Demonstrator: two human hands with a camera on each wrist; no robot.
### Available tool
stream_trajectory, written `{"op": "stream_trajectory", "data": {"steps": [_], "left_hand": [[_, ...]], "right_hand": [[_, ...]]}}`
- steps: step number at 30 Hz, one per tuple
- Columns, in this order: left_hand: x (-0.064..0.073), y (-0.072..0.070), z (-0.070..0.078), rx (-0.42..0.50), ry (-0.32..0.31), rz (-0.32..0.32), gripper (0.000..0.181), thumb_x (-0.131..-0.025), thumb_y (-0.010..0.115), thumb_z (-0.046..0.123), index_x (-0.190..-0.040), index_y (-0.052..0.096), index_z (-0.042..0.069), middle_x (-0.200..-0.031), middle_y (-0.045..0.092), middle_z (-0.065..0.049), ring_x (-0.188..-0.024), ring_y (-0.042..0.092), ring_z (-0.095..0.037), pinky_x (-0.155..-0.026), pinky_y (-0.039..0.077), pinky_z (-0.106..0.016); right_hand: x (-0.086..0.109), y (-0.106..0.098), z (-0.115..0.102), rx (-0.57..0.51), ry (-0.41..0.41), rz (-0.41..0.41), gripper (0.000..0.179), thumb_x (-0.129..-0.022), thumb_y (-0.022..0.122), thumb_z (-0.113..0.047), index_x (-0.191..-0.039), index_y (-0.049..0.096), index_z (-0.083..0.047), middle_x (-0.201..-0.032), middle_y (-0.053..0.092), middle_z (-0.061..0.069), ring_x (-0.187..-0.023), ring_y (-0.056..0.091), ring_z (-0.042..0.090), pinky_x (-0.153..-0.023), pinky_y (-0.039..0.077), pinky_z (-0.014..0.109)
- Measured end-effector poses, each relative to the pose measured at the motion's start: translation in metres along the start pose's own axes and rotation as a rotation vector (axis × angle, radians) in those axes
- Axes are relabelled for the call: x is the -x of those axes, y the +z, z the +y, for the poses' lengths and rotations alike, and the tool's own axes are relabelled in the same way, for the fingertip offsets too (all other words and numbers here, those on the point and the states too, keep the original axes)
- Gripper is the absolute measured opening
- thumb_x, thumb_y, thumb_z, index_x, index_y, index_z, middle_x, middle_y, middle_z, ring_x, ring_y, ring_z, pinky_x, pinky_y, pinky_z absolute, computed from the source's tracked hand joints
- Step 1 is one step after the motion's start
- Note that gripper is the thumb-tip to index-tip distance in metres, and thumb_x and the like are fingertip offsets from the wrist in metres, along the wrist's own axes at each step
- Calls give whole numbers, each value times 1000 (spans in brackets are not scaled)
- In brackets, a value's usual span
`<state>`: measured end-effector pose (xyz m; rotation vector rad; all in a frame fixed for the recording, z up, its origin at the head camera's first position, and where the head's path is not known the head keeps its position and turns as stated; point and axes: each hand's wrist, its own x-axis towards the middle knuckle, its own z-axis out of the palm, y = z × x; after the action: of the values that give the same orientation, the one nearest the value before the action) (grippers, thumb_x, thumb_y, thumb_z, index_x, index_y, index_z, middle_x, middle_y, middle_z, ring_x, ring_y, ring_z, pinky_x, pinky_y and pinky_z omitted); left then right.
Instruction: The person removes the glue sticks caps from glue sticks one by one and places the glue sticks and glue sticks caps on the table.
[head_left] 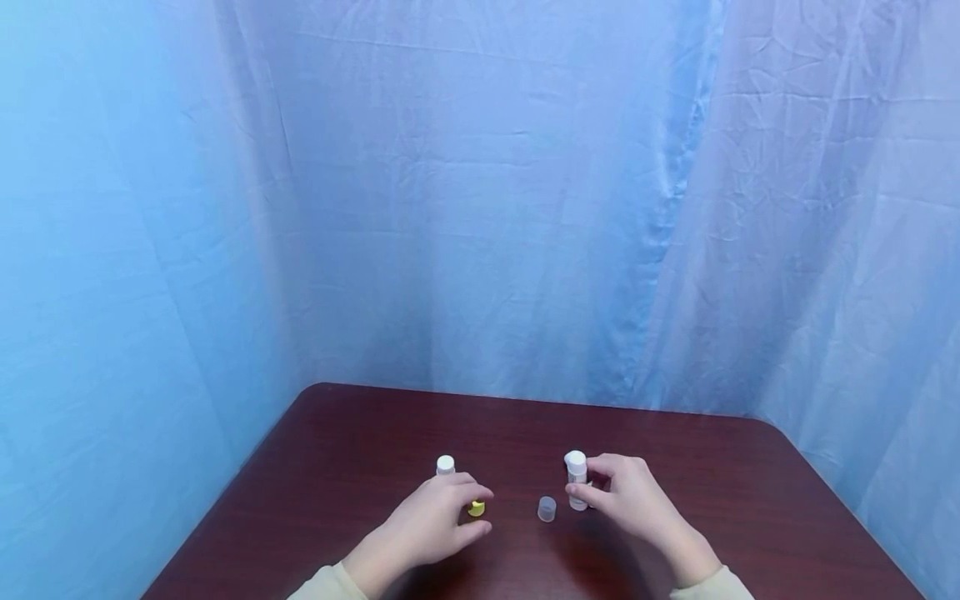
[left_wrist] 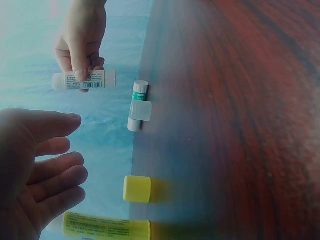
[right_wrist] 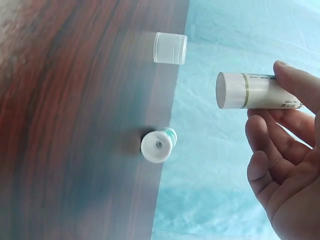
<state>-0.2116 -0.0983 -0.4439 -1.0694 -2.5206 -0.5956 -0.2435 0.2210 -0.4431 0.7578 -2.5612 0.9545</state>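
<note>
My right hand (head_left: 637, 500) pinches a white glue stick (head_left: 577, 492) between thumb and fingers. In the left wrist view that glue stick (left_wrist: 92, 79) is upright above the table, with small print and a barcode on its label. A clear cap (head_left: 547, 509) stands on the table to its left. My left hand (head_left: 431, 517) has its fingers relaxed and apart, holding nothing. Near it stand a yellow cap (left_wrist: 137, 189) and a yellow-labelled glue stick (left_wrist: 102, 227), whose white top (head_left: 446, 464) shows past the hand in the head view.
Another white glue stick with a green band (left_wrist: 140, 90) is on the table near the right hand, partly covered by the clear cap in the left wrist view. The dark red wooden table (head_left: 420, 417) has blue curtains (head_left: 480, 208) behind and beside it.
</note>
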Motion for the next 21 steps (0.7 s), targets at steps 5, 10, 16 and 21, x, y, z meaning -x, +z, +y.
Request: {"op": "stream_trajectory", "data": {"steps": [5, 10, 16, 21], "left_hand": [[4, 0, -2, 18, 7, -6, 22, -86, 82, 21, -105, 75, 13, -95, 67, 8, -85, 63, -5, -78, 51, -20], [7, 2, -5, 15, 29, 17, 21, -84, 82, 21, -103, 75, 14, -94, 65, 13, -85, 62, -2, -77, 51, -21], [11, 3, -8, 37, 29, 24, 23, -84, 83, 20, -104, 75, 13, -96, 66, 11, -84, 61, 1, -76, 51, -19], [14, 3, -9, 65, 6, 21, 23, -84, 83, 19, -104, 75, 12, -97, 69, 8, -85, 62, 0, -76, 51, -19]], "right_hand": [[-6, 5, -4, -7, 20, -30, 15, -85, 84, -22, -83, 71, -29, -72, 59, -15, -61, 55, 3, -55, 48, 24], [-12, 9, -7, -10, 11, -39, 18, -85, 84, -22, -81, 69, -31, -71, 59, -15, -62, 53, 3, -55, 47, 24], [-19, 18, -9, -19, 30, -56, 19, -84, 85, -24, -79, 69, -33, -69, 59, -16, -63, 51, 4, -57, 46, 24], [-24, 24, -11, -47, 32, -73, 18, -85, 84, -24, -79, 70, -33, -70, 61, -17, -65, 54, 3, -60, 48, 24]]}}
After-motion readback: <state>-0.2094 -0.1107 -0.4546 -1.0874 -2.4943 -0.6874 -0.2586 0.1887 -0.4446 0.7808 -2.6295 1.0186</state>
